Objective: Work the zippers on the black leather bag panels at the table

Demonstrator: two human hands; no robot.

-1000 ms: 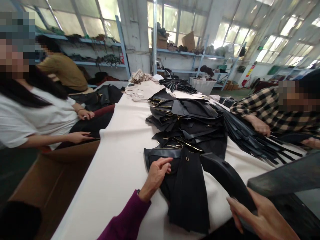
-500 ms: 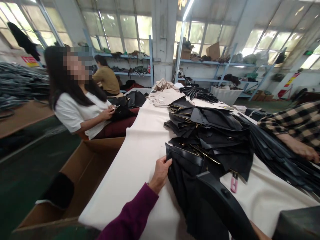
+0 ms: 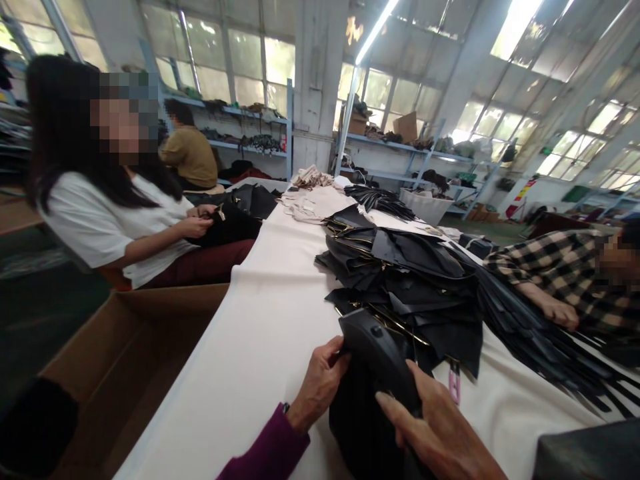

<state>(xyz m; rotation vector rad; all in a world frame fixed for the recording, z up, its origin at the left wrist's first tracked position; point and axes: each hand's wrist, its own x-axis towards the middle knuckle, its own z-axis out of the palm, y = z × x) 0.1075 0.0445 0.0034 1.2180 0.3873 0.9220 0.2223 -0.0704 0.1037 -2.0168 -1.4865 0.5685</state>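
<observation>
In a pinch, my left hand grips the edge of a black fabric piece that hangs down over the table. A curved black leather strip lies over this piece, its squared end beside my left fingertips. My right hand is closed round the strip's lower part, thumb on the near side and fingers behind. Whether my left fingers also pinch the strip's end cannot be made out. Just beyond is a stack of black pieces with gold zippers. A pink cutter rests right of my right hand.
White cloth covers the table. Long black strips lie along the right, near a person in a checked shirt. A seated person in white works at left, behind an open cardboard box.
My right hand has come into view and brought the leather strip up and left, to my left hand. The left hand still holds the black piece. The view has shifted right.
</observation>
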